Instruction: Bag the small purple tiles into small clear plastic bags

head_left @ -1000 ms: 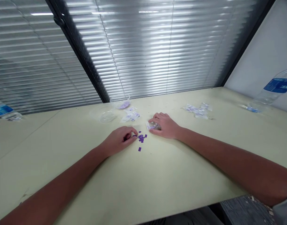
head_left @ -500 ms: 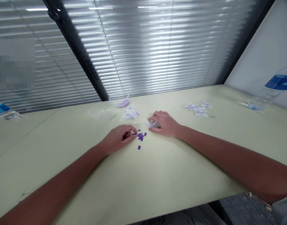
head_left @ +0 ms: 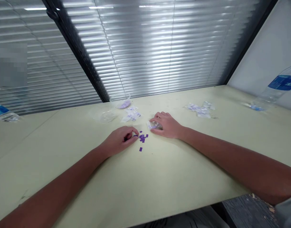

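My left hand rests on the pale table, fingers curled, thumb and forefinger pinched at the edge of a small heap of purple chips. One chip lies apart, nearer to me. My right hand lies just right of the heap, its fingers bent over a small clear plastic bag held against the table.
Behind the hands stand a clear cup with purple pieces, an empty clear cup and a few small filled bags. More bags lie at the right. Water bottles lie at the far right and far left. Blinds close the back.
Both hands stay where they were; only the view has shifted slightly.
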A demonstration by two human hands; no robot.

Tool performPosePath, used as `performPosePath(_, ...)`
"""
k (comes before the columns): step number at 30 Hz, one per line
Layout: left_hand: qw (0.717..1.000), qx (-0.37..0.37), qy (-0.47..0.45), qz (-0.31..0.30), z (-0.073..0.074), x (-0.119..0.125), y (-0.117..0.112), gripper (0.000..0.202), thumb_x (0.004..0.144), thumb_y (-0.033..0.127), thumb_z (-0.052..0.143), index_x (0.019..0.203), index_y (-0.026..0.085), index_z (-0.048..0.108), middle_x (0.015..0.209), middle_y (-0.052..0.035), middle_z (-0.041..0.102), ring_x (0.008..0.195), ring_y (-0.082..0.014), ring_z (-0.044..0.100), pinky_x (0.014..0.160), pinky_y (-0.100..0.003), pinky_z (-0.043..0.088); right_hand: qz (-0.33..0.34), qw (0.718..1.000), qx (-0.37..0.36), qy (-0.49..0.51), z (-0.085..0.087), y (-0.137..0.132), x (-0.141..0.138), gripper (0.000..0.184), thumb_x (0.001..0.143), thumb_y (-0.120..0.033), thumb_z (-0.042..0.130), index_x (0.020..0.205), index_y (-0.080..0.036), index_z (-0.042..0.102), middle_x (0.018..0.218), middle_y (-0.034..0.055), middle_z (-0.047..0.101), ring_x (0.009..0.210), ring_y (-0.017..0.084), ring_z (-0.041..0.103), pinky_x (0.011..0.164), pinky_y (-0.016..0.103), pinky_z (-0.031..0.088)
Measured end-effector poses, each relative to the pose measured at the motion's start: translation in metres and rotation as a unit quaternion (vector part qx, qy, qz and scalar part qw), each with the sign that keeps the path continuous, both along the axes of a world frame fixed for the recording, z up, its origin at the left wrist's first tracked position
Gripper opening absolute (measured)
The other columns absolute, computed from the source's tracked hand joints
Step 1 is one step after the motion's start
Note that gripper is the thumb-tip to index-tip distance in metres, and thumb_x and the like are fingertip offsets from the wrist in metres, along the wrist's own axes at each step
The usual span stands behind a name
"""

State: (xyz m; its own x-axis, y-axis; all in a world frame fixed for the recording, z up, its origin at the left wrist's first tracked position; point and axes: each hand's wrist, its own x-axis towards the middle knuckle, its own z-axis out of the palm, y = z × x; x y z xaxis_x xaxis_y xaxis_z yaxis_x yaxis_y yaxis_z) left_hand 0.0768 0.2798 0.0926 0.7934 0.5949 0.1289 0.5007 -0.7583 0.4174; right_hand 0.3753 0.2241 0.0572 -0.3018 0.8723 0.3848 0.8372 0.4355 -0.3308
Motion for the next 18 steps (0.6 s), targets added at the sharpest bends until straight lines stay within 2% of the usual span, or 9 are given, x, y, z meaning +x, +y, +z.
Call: performPosePath(18, 1.000, 0.001, 0.000, -0.001, 0.0000, 0.0004, 0.0000, 0.030, 0.105, 0.049, 0.058, 0.107, 0.024, 0.073, 0.073, 0.0028, 0.051, 0.069, -0.0162, 0.052, 0.066, -0.028, 0.038, 0.001, 1.000, 0.001, 0.002, -0.0002, 0.0003, -0.0003, 0.043, 0.100, -0.054, 0.068, 0.129, -0.023, 0.072, 0.121, 0.0111, 0.067, 0.113, 0.030, 0.061, 0.107, 0.049, 0.041)
